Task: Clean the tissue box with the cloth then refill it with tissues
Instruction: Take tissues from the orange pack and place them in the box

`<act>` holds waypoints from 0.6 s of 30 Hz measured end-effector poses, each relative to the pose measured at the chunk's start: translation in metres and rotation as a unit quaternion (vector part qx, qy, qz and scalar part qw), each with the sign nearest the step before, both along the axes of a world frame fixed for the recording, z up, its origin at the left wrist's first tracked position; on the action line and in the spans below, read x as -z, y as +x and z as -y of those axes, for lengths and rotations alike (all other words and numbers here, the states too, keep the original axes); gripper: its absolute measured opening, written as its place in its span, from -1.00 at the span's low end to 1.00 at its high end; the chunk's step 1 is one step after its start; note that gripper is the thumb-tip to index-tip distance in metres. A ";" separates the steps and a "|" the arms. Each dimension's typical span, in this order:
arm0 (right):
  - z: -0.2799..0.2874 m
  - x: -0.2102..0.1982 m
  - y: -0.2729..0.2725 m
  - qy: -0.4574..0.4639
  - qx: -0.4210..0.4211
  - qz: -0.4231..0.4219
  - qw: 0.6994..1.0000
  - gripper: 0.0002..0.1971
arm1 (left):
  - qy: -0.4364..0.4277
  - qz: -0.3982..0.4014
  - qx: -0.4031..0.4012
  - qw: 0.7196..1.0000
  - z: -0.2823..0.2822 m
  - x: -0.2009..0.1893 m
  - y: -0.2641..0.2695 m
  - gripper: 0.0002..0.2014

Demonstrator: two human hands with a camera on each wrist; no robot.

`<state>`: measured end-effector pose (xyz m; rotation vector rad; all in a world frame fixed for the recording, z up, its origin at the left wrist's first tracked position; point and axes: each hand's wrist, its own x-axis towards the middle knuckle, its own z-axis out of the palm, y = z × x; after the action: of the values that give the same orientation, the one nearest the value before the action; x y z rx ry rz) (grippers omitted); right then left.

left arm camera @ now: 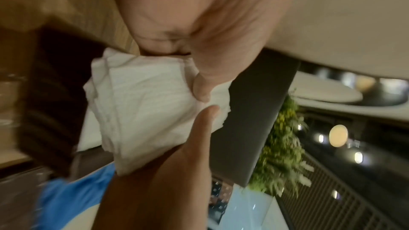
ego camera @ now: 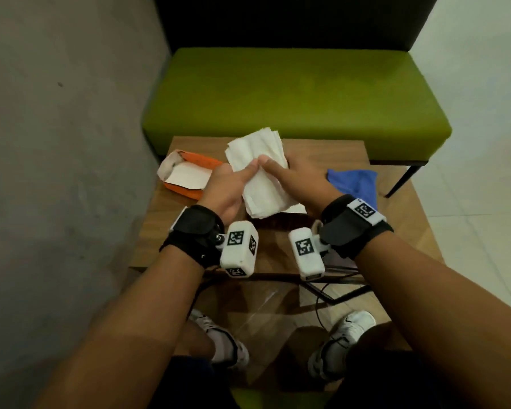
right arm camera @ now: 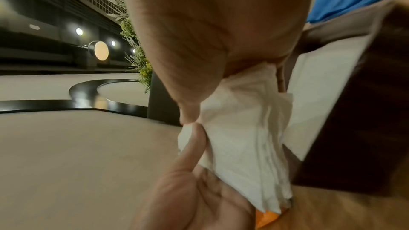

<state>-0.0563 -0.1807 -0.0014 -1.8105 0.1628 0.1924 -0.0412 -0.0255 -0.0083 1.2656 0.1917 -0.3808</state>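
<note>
A thick stack of white tissues (ego camera: 258, 172) is held above the wooden table (ego camera: 189, 237) between both hands. My left hand (ego camera: 229, 184) grips its left side, thumb on top. On the other side my right hand (ego camera: 292, 178) grips it, and the two thumbs nearly touch. Both wrist views show the tissues (left arm camera: 141, 107) (right arm camera: 243, 137) pinched under the thumbs. The orange tissue box (ego camera: 186, 177) lies open on the table to the left, its white inside showing. A blue cloth (ego camera: 357, 184) lies crumpled at the table's right.
A green cushioned bench (ego camera: 295, 98) stands right behind the table. A grey wall (ego camera: 56, 143) runs along the left. A black cable (ego camera: 322, 296) hangs below the table's near edge, above my white shoes (ego camera: 345, 335).
</note>
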 end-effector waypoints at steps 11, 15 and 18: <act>0.008 0.020 -0.040 0.022 0.110 0.047 0.993 -0.47 | 0.097 0.036 -0.046 0.994 0.042 0.002 -0.035 -0.78; 0.008 0.023 -0.044 0.034 0.113 0.082 0.990 -0.62 | 0.191 0.074 -0.072 0.976 0.041 0.003 -0.032 -0.65; 0.019 0.025 -0.045 -0.012 0.145 0.102 0.984 -0.71 | 0.236 0.073 -0.100 0.964 0.027 0.011 -0.026 -0.69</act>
<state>-0.1015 -0.1999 -0.0264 -1.7946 0.2806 -0.2025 -0.0674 -0.0527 -0.0189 1.7203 0.2933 -0.0638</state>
